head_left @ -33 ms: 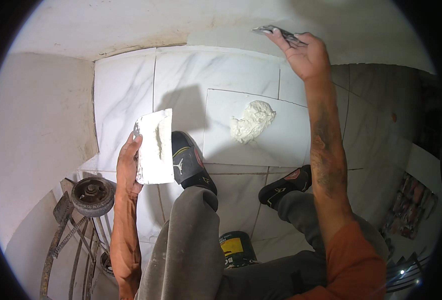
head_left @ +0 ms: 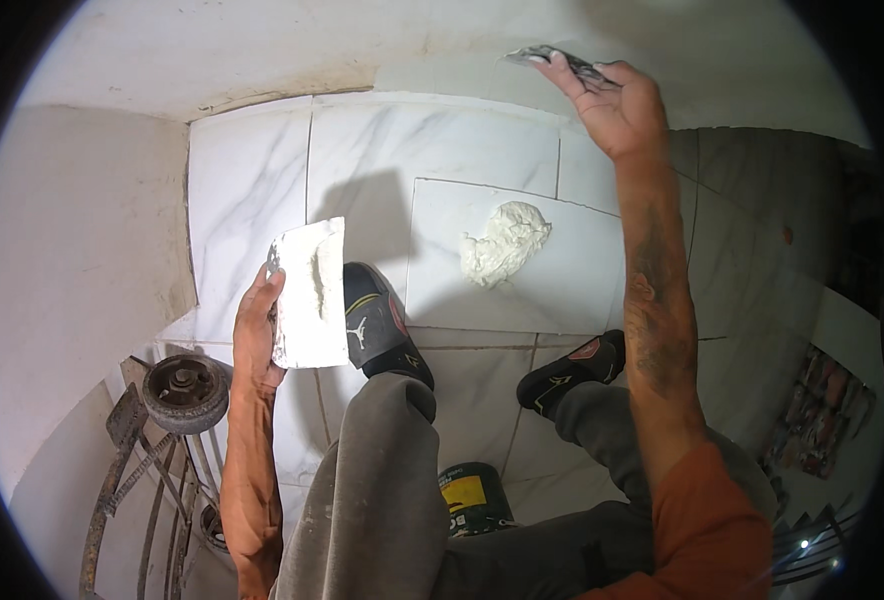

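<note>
My left hand (head_left: 257, 325) is closed on the edge of a wide, flat putty blade (head_left: 314, 295), its face coated with white putty and marked by a long groove. My right hand (head_left: 622, 112) reaches up to the far wall (head_left: 442, 65), gripping a dark, thin putty knife (head_left: 567, 66) whose edge lies at or very near the wall surface; contact is hard to tell. On a loose white tile (head_left: 562, 280) on the floor rests a heap of white putty (head_left: 507, 243), between my two hands.
A hand cart with a black wheel (head_left: 184, 393) lies at the lower left. My slippered feet (head_left: 377, 320) stand by the tile. Between my legs is a dark bucket with a yellow label (head_left: 477, 497). A patterned panel (head_left: 820, 410) lies at the right.
My right hand has shifted very slightly to the right along the wall with the putty knife. My left hand and the coated blade have stayed put.
</note>
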Available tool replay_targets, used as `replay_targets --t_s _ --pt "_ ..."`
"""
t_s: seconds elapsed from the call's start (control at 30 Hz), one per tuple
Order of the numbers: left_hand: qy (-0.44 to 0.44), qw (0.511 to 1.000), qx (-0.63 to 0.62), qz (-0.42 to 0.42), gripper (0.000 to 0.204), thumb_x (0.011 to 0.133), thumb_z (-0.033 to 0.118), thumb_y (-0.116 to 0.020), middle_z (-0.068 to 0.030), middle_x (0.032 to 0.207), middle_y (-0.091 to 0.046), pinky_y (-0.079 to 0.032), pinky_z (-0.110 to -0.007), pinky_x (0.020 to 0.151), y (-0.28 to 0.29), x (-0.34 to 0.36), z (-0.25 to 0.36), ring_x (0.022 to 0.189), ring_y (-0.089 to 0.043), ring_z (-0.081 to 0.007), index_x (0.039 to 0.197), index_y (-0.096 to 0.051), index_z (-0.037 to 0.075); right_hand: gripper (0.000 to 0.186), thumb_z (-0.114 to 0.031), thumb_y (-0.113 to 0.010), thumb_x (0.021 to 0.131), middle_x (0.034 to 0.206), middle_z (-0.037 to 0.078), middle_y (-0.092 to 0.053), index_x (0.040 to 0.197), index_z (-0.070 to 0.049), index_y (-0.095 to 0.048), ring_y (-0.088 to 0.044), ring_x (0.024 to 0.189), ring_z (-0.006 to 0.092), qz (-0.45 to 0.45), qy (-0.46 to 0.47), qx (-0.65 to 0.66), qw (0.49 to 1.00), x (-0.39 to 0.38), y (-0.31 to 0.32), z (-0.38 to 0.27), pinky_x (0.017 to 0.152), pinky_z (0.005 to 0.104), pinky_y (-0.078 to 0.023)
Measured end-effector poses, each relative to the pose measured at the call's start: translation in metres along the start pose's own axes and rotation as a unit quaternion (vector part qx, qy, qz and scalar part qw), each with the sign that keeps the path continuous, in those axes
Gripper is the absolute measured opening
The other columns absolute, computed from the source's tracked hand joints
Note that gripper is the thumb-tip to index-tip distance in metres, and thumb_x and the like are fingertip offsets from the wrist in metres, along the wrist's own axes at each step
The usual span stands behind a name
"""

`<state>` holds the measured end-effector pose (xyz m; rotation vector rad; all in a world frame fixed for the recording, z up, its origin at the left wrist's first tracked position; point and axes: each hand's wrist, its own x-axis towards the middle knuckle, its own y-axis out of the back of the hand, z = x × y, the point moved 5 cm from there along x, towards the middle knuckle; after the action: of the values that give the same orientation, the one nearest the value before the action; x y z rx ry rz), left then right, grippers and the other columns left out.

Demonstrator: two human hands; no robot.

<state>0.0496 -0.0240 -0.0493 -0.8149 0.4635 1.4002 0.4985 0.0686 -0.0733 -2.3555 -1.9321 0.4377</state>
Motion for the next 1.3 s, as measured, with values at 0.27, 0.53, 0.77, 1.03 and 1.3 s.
replay_targets --t_s 0.27,0.53,0.77,1.03,1.3 --pt "-0.002 1.0 -0.01 -0.005 0.047 0.095 0.026 -0.053 -0.01 0.107 -0.065 -0.057 -0.027 0.072 -0.002 -0.002 0.002 0.085 -0.067 -0.0141 0.132 -0.046 -0.002 0.054 0.004 -0.035 0.088 0.146 0.036 -0.017 0.135 0.022 -0.013 -0.021 0.134 0.0542 0.056 -0.044 0.387 0.92 -0.054 -0.078 -0.073 0.111 0.0542 -0.035" --pt "-0.008 0.999 -0.018 -0.04 0.047 0.095 0.02 -0.049 -0.0148 0.111 -0.063 -0.059 -0.029 0.078 0.002 -0.001 0.003 0.09 -0.068 -0.0176 0.133 -0.041 -0.006 0.043 -0.001 -0.042 0.085 0.135 0.03 -0.033 0.125 0.014 -0.034 -0.036 0.129 0.0427 0.116 -0.13 0.326 0.929 -0.046 -0.089 0.072 0.109 0.0543 -0.039" --pt "0.009 1.0 -0.009 0.019 0.047 0.094 0.025 -0.053 -0.0084 0.109 -0.064 -0.055 -0.027 0.075 0.009 -0.007 0.001 0.087 -0.066 -0.0128 0.133 -0.046 -0.001 0.044 0.0 -0.039 0.086 0.137 0.029 -0.031 0.127 0.014 -0.033 -0.032 0.132 0.0425 0.153 -0.154 0.367 0.904 -0.02 -0.093 0.13 0.109 0.0561 -0.039" --pt "-0.004 1.0 -0.012 -0.005 0.044 0.095 0.021 -0.05 -0.0115 0.107 -0.064 -0.058 -0.027 0.073 0.011 -0.002 -0.001 0.086 -0.068 -0.0146 0.132 -0.044 -0.004 0.036 0.001 -0.036 0.088 0.133 0.03 -0.035 0.122 0.013 -0.036 -0.036 0.128 0.0429 0.144 -0.122 0.372 0.909 -0.001 -0.094 0.13 0.106 0.0561 -0.042" --pt "0.001 1.0 -0.026 -0.01 0.044 0.095 0.02 -0.05 -0.011 0.107 -0.065 -0.058 -0.027 0.074 0.013 -0.005 0.0 0.086 -0.068 -0.014 0.131 -0.045 -0.004 0.025 0.003 -0.033 0.089 0.125 0.032 -0.04 0.109 0.017 -0.039 -0.044 0.12 0.0451 0.181 -0.105 0.366 0.907 0.007 -0.103 0.096 0.104 0.0559 -0.046"
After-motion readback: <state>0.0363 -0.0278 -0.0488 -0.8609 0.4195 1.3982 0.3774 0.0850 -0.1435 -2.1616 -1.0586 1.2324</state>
